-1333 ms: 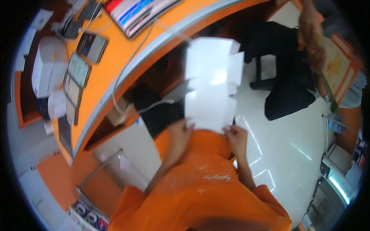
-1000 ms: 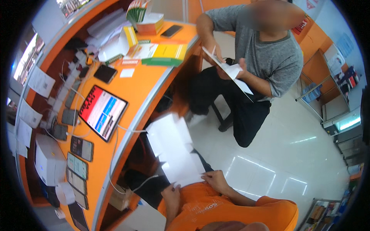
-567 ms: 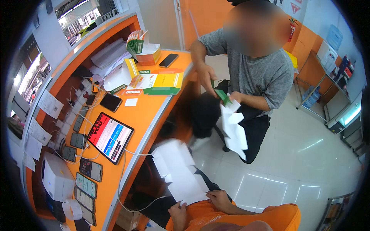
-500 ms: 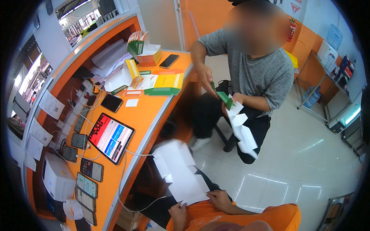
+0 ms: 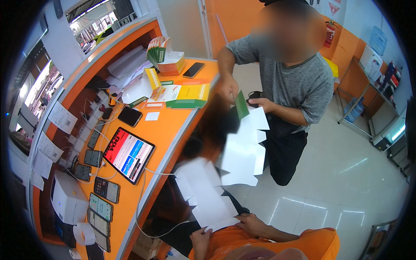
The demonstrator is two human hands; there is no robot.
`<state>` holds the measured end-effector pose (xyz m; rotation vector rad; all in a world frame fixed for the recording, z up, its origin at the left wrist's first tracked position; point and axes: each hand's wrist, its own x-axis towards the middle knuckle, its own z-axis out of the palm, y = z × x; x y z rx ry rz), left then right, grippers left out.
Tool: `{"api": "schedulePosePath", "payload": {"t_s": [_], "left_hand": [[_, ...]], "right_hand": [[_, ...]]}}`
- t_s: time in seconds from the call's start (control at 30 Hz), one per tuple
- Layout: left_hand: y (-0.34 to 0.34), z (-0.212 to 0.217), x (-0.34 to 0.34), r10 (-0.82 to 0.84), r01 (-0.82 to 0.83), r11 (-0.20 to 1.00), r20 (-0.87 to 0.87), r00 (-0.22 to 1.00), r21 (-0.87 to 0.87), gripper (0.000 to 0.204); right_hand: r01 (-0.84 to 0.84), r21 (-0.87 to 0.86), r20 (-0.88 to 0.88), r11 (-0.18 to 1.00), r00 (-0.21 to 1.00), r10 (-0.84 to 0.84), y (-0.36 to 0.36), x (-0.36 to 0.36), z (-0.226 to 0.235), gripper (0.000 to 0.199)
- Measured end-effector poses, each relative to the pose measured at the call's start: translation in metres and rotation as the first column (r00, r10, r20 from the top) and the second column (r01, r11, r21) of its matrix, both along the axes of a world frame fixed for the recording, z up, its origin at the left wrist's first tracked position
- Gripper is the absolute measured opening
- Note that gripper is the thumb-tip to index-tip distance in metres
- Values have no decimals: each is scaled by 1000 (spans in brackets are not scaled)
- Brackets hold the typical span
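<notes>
An unfolded white cardboard carton [image 5: 212, 208] with cut flaps lies plain side up over my lap. My left hand [image 5: 200, 241] pinches its near edge at the lower left. At the near right corner, my right hand [image 5: 251, 224] has its fingers closed on the same carton. Across from me a seated person in a grey shirt holds a second unfolded carton [image 5: 242, 158], white with a green end flap [image 5: 242, 105]. Its lower edge hangs just beyond my carton.
Along the left runs an orange counter [image 5: 173, 125] with a tablet [image 5: 129, 155], several phones, cables and a white printer [image 5: 68, 197]. Printed yellow-green cartons [image 5: 190, 96] lie at its far end, beside a stack of folded ones [image 5: 171, 64]. A white cable loops near my left arm.
The other person's carton has opened out flat and swung left and nearer to mine. My hands and carton stay nearly in place; the view has shifted slightly.
</notes>
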<state>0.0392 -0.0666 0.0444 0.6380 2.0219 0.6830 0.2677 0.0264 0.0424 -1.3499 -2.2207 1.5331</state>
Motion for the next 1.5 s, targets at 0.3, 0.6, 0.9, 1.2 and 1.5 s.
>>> {"api": "schedulePosePath", "payload": {"t_s": [0.3, 0.6, 0.9, 1.2, 1.5], "left_hand": [[-10, -28, -3, 97, -104, 993, 122, 988, 53, 31], [-18, -53, -13, 125, -136, 989, 150, 981, 63, 31], [-19, -33, 6, 166, -157, 982, -76, 983, 105, 25], [21, -39, 51, 277, -249, 959, -255, 926, 136, 46], [22, -30, 69, 12, 4, 999, -332, 943, 46, 52]], "right_hand": [[403, -241, -79, 883, 899, -431, -11, -9, -14, 25], [422, -244, -108, 873, 883, -457, -17, -13, -32, 20], [424, -221, -24, 878, 898, -439, -20, -10, -24, 22], [420, -310, -142, 853, 866, -479, -30, -7, -20, 14], [396, -307, -195, 866, 864, -464, -31, -7, -27, 11]]}}
